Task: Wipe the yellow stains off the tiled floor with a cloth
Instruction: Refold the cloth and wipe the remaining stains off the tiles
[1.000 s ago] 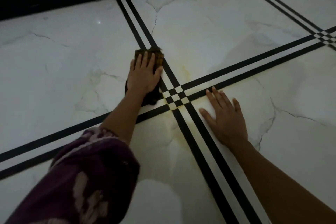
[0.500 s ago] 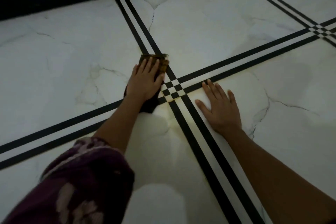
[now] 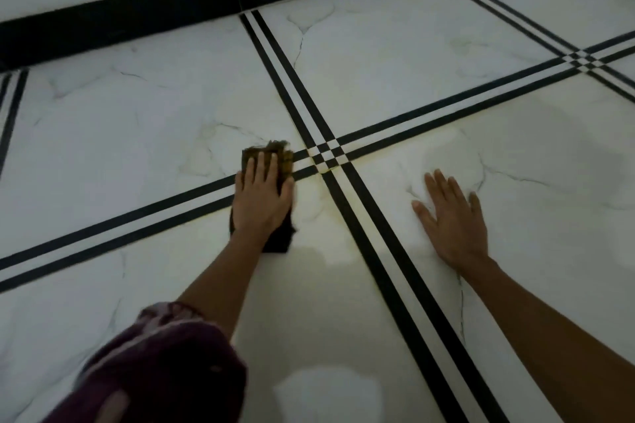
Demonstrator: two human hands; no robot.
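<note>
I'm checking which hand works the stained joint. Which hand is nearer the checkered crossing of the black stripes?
Left. The left hand, flat on the cloth, sits just left of the crossing; the right hand rests farther off, lower right.

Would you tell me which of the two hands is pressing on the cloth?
The left hand, flat on the dark cloth beside the stripe crossing. The right hand rests bare on the white tile, fingers spread, with nothing under it.
</note>
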